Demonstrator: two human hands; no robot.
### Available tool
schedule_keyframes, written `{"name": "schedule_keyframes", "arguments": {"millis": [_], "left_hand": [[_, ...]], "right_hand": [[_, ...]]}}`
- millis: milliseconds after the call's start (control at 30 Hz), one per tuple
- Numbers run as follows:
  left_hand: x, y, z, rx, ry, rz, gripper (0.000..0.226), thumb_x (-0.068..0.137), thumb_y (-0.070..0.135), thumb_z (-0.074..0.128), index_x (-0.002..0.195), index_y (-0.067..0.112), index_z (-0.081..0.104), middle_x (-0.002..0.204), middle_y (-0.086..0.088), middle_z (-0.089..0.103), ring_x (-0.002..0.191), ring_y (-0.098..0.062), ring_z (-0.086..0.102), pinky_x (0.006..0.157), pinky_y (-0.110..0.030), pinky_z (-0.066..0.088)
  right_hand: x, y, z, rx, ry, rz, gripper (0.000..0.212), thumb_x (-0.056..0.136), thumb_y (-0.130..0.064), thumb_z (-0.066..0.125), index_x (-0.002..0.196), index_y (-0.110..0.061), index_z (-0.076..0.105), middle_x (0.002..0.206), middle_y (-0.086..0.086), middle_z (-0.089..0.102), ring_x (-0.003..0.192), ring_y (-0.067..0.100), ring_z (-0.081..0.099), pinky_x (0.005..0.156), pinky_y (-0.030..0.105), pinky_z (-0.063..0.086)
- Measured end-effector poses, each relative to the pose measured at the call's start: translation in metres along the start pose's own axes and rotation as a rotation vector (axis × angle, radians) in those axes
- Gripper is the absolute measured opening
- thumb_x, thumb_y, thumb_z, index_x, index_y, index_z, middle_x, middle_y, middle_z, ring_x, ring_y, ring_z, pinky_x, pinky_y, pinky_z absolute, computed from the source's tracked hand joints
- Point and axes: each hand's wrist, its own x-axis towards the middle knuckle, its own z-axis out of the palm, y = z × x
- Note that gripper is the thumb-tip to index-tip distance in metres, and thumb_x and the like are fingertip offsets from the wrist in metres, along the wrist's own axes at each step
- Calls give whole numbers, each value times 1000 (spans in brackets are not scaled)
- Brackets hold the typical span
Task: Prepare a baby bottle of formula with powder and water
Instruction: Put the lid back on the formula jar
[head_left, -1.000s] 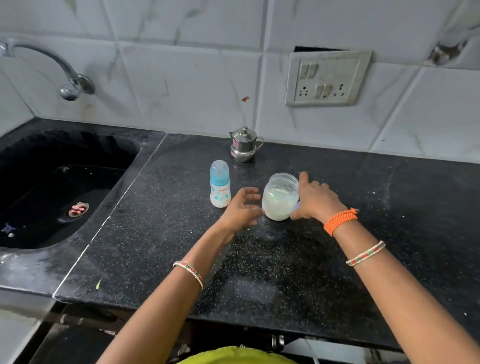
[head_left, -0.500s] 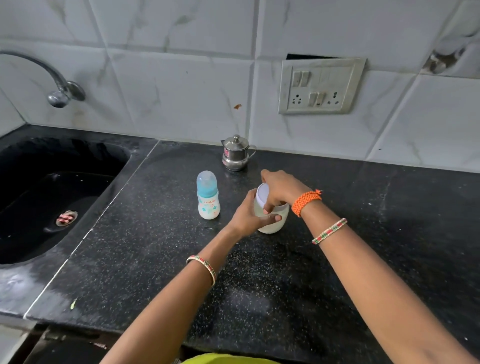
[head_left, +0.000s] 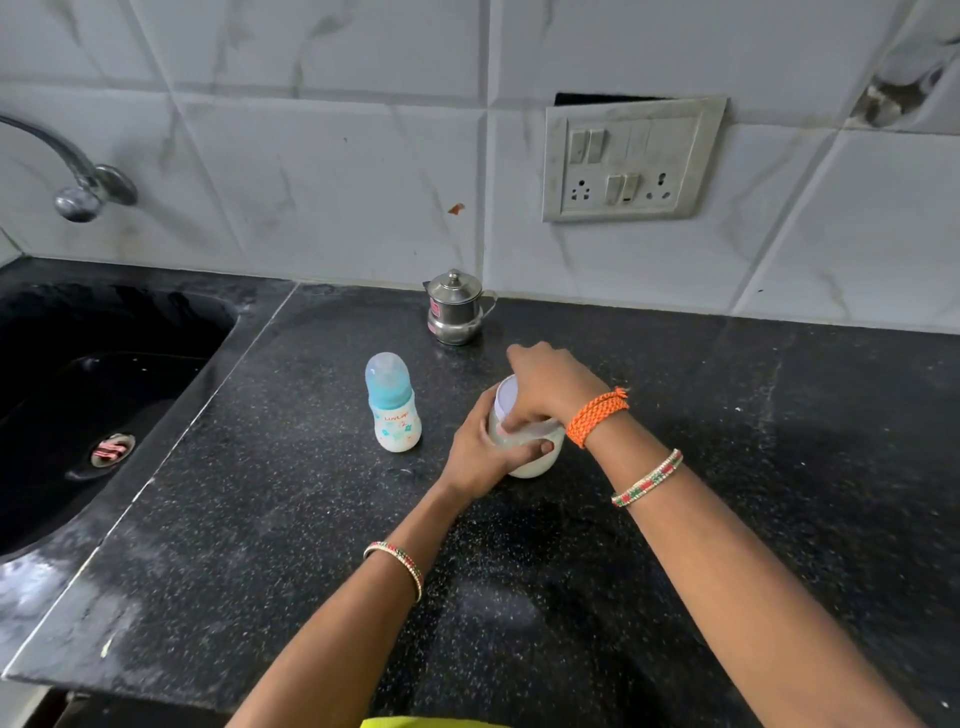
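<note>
A small baby bottle (head_left: 393, 406) with a blue cap and white printed body stands upright on the black counter (head_left: 260, 509). Just right of it is a clear jar of white powder (head_left: 540, 457). My left hand (head_left: 485, 452) grips the jar's side, thumb across its front. My right hand (head_left: 548, 387) comes down over the jar's mouth and holds its white lid (head_left: 506, 397) there, fingers curled round the rim. The jar's top is mostly hidden by that hand.
A small steel pot with a lid (head_left: 454, 309) stands by the tiled wall behind the jar. A black sink (head_left: 78, 410) lies to the left under a tap (head_left: 78, 192). A switch and socket plate (head_left: 631, 161) is on the wall.
My right hand went from beside the open jar to on top of it with the white lid. My left hand closed round the jar's side. The bottle stayed put.
</note>
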Motion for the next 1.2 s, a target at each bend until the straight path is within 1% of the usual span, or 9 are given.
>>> {"name": "schedule_keyframes", "arguments": {"millis": [100,233,333,400,467,733,933,1067,1200], "left_hand": [[0,0,0,-1,-3,-1,78,53,45,87,119,47,45,117,15,62,108,2,58,85,-15,48],[0,-2,1,-28,-5,6,85,55,40,88,125,45,40,125,13,58,114,-1,55,86,-12,46],[0,-2,1,-26,-17,15,84,57,37,87,126,47,39,125,14,58,113,0,56,89,-17,47],[1,-2,1,-26,-15,12,86,58,36,87,129,42,40,125,12,59,114,-2,56,94,-22,47],[0,-1,1,-33,-18,3,87,55,38,86,129,37,41,124,9,59,115,-6,57,96,-25,46],[1,-1,-2,-3,-58,29,85,59,34,85,131,30,41,123,6,61,113,-8,59,96,-30,49],[-3,-2,-1,-52,-86,-5,86,56,31,81,128,30,35,121,6,55,111,-9,57,88,-22,50],[2,-2,-16,135,-232,6,103,59,28,86,131,36,14,130,7,46,119,-3,48,91,-13,43],[-3,-6,-18,231,-120,-21,94,53,36,86,127,42,29,117,21,54,112,-4,54,85,-14,41]], "right_hand": [[-6,-2,8,-81,137,193,67,87,-66,44,101,-4,65,104,12,65,97,29,63,65,32,41],[-11,8,-11,-116,162,150,69,93,-67,22,63,-11,50,64,5,53,73,25,56,63,32,35],[-6,14,-25,-117,68,-58,32,88,-45,58,97,-16,61,99,4,60,93,25,54,70,34,37],[-2,11,-25,-61,-243,-168,49,81,-28,70,126,-27,52,126,3,51,113,25,48,78,34,40],[1,9,-16,-35,-339,-177,64,76,-17,73,133,-29,46,132,4,48,115,25,49,78,34,41],[4,-2,10,-105,-90,-32,54,77,-33,70,126,-20,51,122,11,56,109,31,56,76,36,46],[-8,15,46,-314,370,-128,52,91,-58,33,117,-17,52,97,12,60,72,30,62,53,31,34],[-4,38,50,-319,374,-378,70,79,-68,31,120,-14,49,99,8,58,66,30,62,53,30,31],[5,38,48,-397,356,-474,70,78,-67,31,123,-16,48,98,6,59,60,28,58,50,30,26]]}}
